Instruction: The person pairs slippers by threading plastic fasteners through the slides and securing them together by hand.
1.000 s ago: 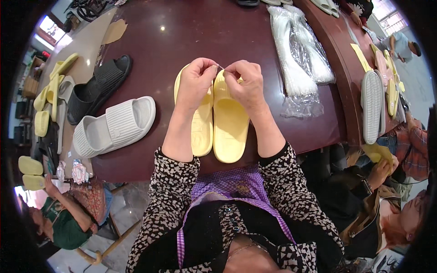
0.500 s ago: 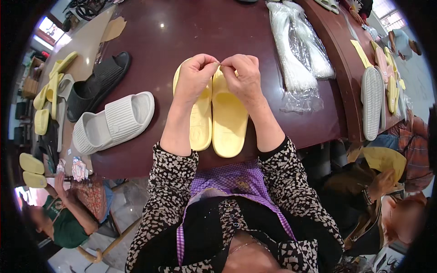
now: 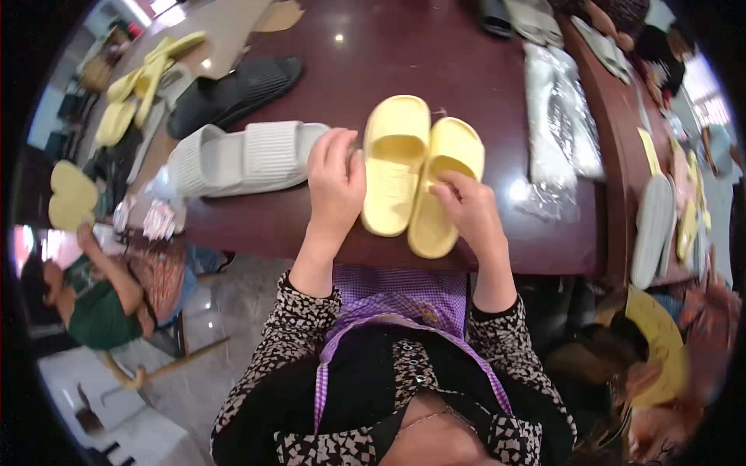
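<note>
Though askew, yellow slippers (image 3: 408,175) between hands (image 3: 336,180) (image 3: 475,213)

Left hand (image 3: 336,182): I am viewing it just beside 2 yellow slippers (image 3: 387,203).
Right hand (image 3: 472,217): I am seeing its fingers overlapping the right slipper (image 3: 431,235).
Dark red table (image 3: 350,78): bearing these plus a grey slipper (image 3: 270,155).

It looked like a workshop: many slippers (image 3: 386,203) lay on a big worktop (image 3: 435,62), and a person (image 3: 101,314) nearby held a flat yellow piece (image 3: 70,208).
</note>
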The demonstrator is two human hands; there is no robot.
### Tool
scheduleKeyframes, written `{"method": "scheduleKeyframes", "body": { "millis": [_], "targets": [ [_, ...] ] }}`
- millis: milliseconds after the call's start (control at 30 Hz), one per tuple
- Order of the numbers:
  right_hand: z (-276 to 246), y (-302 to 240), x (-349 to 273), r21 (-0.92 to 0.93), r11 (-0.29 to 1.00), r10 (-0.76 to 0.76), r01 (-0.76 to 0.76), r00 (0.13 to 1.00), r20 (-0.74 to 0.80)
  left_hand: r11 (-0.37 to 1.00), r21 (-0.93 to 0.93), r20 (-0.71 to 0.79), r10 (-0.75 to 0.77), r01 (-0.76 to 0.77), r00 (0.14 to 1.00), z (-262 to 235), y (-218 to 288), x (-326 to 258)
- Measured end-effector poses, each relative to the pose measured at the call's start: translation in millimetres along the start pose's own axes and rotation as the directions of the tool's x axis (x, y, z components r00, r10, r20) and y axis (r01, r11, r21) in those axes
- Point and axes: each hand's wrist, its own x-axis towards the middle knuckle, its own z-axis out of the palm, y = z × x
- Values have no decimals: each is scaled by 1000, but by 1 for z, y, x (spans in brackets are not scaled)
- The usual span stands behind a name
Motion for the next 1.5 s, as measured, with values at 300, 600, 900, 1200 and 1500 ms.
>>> {"method": "scheduleKeyframes", "body": {
  "millis": [300, 600, 900, 1200, 1500],
  "targets": [
    [20, -7, 33, -309, 922, 268, -236, 961, 67, 887, 413, -104, -179, 206, 978, -71, -44, -18],
    [-9, 34, 34, -153, 985, 31, -73, 965, -261, 749, -253, 107, -607, 612, 788, -79, -106, -25],
    [9, 5, 54, -210, 969, 139, -130, 990, 30, 733, -349, 139, -576, 584, 806, -55, -66, -33],
    [20, 28, 60, -214, 966, 115, -149, 980, -162, 648, -463, 220, -577, 605, 786, -63, -36, -34],
    [-251, 93, 127, -376, 704, 218, -602, 687, -693, 592, -511, 280, -571, 624, 772, -58, -31, -31]
  ]
}}
